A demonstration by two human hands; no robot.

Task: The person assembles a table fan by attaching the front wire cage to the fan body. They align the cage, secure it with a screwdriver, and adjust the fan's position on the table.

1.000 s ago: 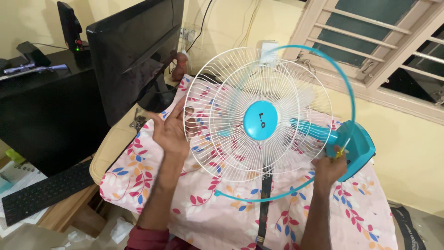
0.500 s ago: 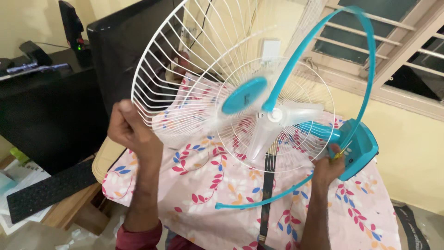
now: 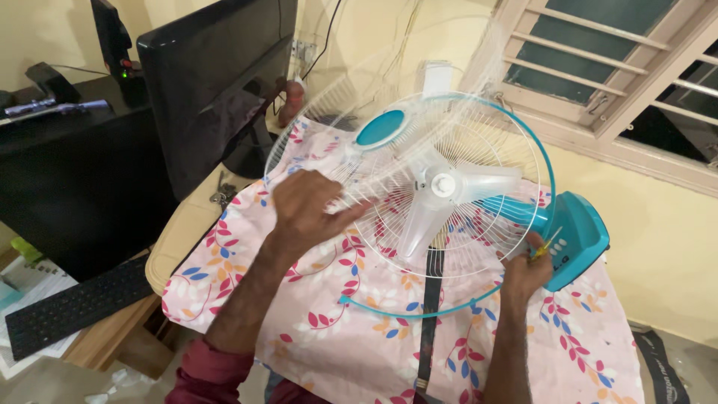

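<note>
1. Since half a second ago, I am swinging the white front grille point(image 3: 351, 112) down and away toward the monitor point(image 3: 217, 82); it is blurred with motion now, its blue centre cap point(image 3: 380, 127) tilted behind my left hand point(image 3: 303, 206), and the blue rim ring point(image 3: 449, 310) is dropping back around the rear grille point(image 3: 479, 150).
2. My left hand is curling its fingers onto the lower wires of the front grille, palm down; how firmly it is gripping, I cannot tell through the blur.
3. My right hand point(image 3: 527, 273) is closing on the ring's edge beside the blue motor housing point(image 3: 576, 232), with a small yellow tool point(image 3: 544, 247) pinched in it.
4. The fan is lying on the flowered cloth point(image 3: 321, 329), its pale blades point(image 3: 441, 198) now bared.
5. To do this well, I am judging that the grille needs lifting clear of the blades before tilting, so no wire catches a blade tip.
6. I am keeping the right hand steady on the ring so the fan is not sliding on the cloth.
7. Setting the grille down flat, clear of the monitor, seems safest.
</note>
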